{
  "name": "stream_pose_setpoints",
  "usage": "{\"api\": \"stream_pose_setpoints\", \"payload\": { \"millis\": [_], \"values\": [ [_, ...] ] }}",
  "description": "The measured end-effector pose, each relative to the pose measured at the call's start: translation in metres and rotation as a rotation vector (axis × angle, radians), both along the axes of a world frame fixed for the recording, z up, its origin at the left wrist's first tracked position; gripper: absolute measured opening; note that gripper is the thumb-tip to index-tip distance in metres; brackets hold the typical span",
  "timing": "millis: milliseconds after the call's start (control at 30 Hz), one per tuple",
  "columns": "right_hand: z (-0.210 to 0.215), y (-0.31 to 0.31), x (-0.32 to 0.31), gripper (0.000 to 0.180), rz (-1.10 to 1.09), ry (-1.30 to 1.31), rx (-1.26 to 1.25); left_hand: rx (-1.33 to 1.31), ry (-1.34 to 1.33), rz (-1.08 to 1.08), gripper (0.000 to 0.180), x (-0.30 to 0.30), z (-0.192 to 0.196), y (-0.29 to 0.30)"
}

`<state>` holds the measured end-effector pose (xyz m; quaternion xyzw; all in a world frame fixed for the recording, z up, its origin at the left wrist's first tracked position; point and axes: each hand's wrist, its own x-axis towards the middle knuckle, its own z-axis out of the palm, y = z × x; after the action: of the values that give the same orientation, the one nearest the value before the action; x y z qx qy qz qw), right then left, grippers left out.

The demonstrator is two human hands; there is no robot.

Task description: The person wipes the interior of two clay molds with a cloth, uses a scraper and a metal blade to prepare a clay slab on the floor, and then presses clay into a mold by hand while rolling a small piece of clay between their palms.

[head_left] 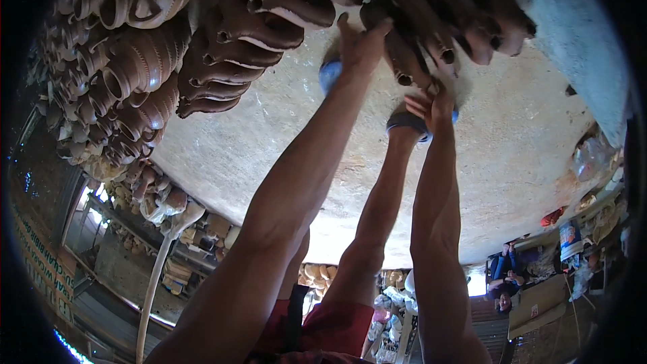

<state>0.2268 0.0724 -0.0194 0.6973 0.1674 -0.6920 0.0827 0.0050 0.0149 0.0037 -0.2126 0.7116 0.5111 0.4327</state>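
Observation:
In the head view, both my arms reach out toward brown, unglazed clay pieces on the floor. My left hand point(362, 47) is beside a long hollow clay piece point(400, 57) with a round hole at its near end. Its fingers are apart, and one digit reaches the side of that piece. My right hand point(437, 104) is at the piece's near end, fingers spread and fingertips close to or touching the clay. Neither hand visibly wraps around it. Similar clay pieces point(431, 27) stand close together on its right.
A row of curved clay pieces point(246, 44) lies to the left. Stacked round clay pots point(135, 71) rise beyond it. My feet in blue footwear point(408, 123) stand on the pale floor point(283, 121). A pale wall point(579, 40) borders the right. Another person point(504, 276) sits at lower right.

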Motion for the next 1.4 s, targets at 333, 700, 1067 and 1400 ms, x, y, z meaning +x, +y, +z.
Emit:
{"api": "stream_pose_setpoints", "payload": {
  "millis": [333,700,1067,1400],
  "values": [
    [0.247,-0.081,0.176,0.050,0.177,-0.287,0.149,-0.051,-0.084,-0.245,0.083,-0.050,0.206,-0.166],
    [0.507,-0.210,0.328,0.046,0.049,-0.219,0.127,-0.305,0.012,-0.436,0.051,-0.064,0.421,-0.268],
    [0.530,-0.320,0.558,0.042,-0.542,-0.319,0.161,-0.325,0.014,-0.884,0.057,0.154,0.472,-0.175],
    [0.527,-0.227,0.717,0.042,-0.702,-0.349,0.162,-0.277,-0.124,-1.205,0.054,0.361,0.461,-0.006]
  ]
}}
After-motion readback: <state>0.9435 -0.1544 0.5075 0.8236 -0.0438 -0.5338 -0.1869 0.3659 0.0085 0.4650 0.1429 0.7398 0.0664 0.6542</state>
